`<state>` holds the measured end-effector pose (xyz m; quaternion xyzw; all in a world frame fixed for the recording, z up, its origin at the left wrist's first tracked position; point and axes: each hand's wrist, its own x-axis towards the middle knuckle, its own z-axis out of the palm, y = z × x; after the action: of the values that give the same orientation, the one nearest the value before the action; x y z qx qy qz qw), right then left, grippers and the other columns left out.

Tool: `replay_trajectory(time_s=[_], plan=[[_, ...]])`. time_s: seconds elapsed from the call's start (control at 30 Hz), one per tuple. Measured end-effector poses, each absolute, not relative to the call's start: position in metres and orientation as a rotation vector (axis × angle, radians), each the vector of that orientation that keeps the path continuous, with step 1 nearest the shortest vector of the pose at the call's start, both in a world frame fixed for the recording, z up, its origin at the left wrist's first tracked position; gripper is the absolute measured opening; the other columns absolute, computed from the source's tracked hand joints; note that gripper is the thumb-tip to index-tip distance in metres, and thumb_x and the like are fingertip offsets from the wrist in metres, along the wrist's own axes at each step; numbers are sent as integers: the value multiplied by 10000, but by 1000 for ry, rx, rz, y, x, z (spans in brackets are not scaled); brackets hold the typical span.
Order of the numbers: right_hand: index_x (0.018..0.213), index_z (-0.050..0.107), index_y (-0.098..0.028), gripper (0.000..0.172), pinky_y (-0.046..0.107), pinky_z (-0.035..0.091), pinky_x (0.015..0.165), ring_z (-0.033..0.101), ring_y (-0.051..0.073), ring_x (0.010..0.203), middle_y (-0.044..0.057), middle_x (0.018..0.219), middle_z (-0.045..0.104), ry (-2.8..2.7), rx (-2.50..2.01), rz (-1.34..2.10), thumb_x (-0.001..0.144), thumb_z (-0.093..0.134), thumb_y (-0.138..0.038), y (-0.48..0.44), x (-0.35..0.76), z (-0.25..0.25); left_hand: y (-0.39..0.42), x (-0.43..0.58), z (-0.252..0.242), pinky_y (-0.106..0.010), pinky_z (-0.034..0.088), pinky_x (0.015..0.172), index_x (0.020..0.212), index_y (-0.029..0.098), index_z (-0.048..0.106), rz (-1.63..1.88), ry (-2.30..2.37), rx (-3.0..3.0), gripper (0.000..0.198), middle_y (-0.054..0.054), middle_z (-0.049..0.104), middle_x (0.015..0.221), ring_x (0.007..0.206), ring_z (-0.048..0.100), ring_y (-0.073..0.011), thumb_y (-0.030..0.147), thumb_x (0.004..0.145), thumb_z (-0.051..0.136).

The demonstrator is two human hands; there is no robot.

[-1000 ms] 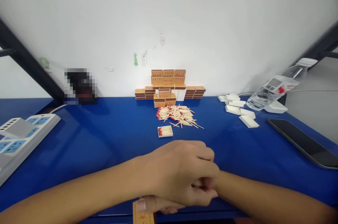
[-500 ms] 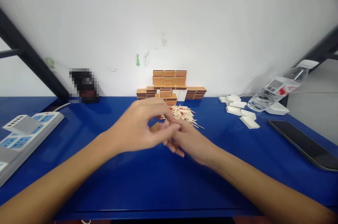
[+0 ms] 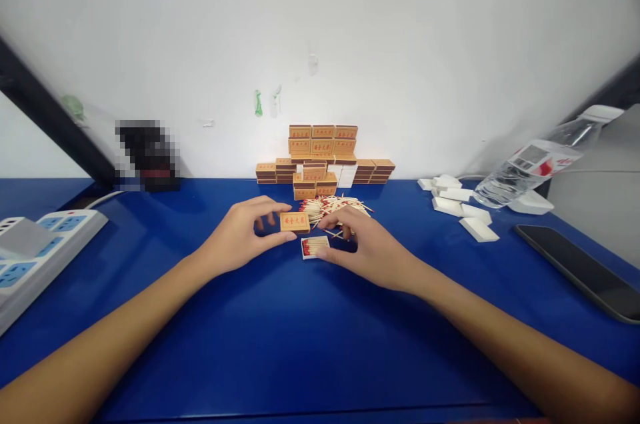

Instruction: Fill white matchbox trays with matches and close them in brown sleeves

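Observation:
My left hand (image 3: 245, 232) pinches an orange matchbox sleeve (image 3: 295, 222) between thumb and fingers, its printed face up. Just in front of it, a white matchbox tray (image 3: 315, 247) filled with red-tipped matches lies on the blue table. My right hand (image 3: 367, 244) is at the tray's right end. Its thumb overlaps the tray's edge, while the index finger is apart above it, near the loose matches. A heap of loose matches (image 3: 345, 207) spreads behind both hands, partly hidden by the right one.
Stacked matchboxes (image 3: 323, 145) stand against the wall. White trays or blocks (image 3: 453, 201) lie at the right, beside a tilted water bottle (image 3: 540, 161) and a phone (image 3: 580, 267). At the left is a power strip (image 3: 55, 257); a pixelated dark object (image 3: 147, 156) stands behind.
My hands were together, overlapping, and have moved apart. The sleeve in my left hand and the match-filled tray now show plainly. The view has shifted slightly.

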<state>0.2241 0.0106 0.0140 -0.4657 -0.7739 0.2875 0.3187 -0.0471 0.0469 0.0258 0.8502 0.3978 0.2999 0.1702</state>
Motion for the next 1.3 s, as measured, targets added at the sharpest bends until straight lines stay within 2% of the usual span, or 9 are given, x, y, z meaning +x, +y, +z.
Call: replay_trajectory(time_s=[0.07,0.13,0.23,0.3,0.47,0.73,1.03,1.17,1.3], plan=[[1156,710,-266,332,464,516,978,611,271,1105,81,1194,651,-2218,-1209,609,879,829,-405,13,232,9,53,-51,22,-287,536,710,1207,238,772,794,1115,2345,415,-34,718,998,794,638,-154,503,891,806],[1146,716,-264,290,461,502,1003,596,285,1160,86,1198,640,-2295,-1179,570,905,813,-392,13,236,7,56,-52,20,-275,530,693,1174,242,785,763,1098,2283,404,-33,717,994,810,640,-157,505,869,825],[1154,713,-259,271,423,512,943,610,270,1103,85,1170,655,-2330,-1157,565,942,775,-417,13,240,9,59,-53,18,-270,530,696,1166,245,789,740,1098,2207,421,-40,730,1038,845,649,-163,511,844,846],[1151,707,-250,266,390,512,850,623,242,984,74,1104,679,-2318,-1182,564,961,751,-430,14,242,13,59,-53,19,-270,528,701,1166,250,790,720,1106,2169,429,-40,739,1058,853,653,-162,513,834,855],[1178,688,-247,299,335,490,680,600,174,734,18,940,720,-2196,-1201,720,964,736,-450,20,247,17,61,-54,19,-266,518,678,1184,245,794,716,1132,2127,459,-32,749,958,806,643,-159,511,818,866],[1169,714,-248,369,341,527,682,644,190,766,24,928,747,-1995,-1202,819,919,759,-517,23,244,13,60,-53,20,-253,523,647,1200,232,808,722,1101,2068,488,-23,736,865,734,621,-146,488,793,889],[1150,701,-254,389,344,522,678,647,196,777,24,928,751,-1880,-1208,841,888,797,-525,18,242,15,56,-51,22,-271,545,690,1202,243,818,822,1067,2022,541,-48,770,987,768,639,-151,503,743,933],[1113,700,-255,394,343,516,669,654,201,782,19,910,751,-1833,-1209,839,867,816,-539,15,239,17,55,-52,25,-283,557,710,1192,258,828,860,1049,2041,536,-43,768,965,766,643,-152,490,724,951],[1139,711,-253,377,332,515,667,661,198,799,16,927,759,-1829,-1184,846,862,835,-477,13,237,16,53,-50,27,-284,559,700,1143,252,846,881,1003,2043,516,-44,770,937,755,648,-156,472,693,972]])
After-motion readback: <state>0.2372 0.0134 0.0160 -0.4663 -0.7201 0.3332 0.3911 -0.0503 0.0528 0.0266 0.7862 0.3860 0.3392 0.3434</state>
